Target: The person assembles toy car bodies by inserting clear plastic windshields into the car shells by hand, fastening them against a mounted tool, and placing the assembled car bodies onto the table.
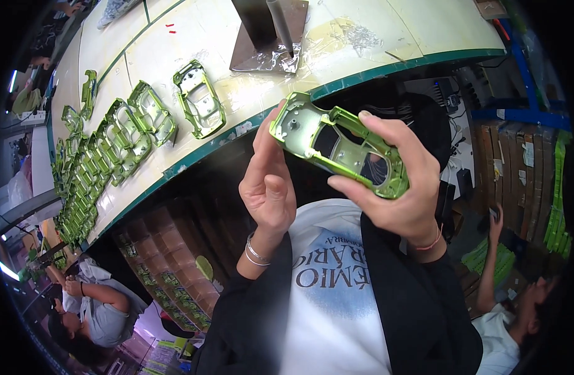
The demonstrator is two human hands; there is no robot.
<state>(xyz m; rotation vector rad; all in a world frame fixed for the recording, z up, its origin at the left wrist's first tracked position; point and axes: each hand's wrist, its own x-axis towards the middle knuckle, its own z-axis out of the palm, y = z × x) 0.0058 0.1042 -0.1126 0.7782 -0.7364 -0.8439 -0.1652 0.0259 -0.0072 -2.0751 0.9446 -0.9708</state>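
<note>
A green toy car body shell (346,153) is held up in front of my chest, its hollow pale inside facing me. My right hand (404,187) grips one end, thumb along one side and fingers over the other. At the opposite end, my left hand (268,184) has its fingers stretched out straight, their sides against or right beside the rim; the thumb stands apart. A similar shell (190,81) lies alone on the pale worktable (174,40). Left of it, several more green shells (109,156) are packed in rows, hollow side up.
A brown stand (262,53) with a grey rod (279,28) stands on the table, near small clear scraps (362,37). The green table edge (412,64) curves beyond my hands. Cardboard boxes (518,169) fill the right. Other people (106,306) are at both sides.
</note>
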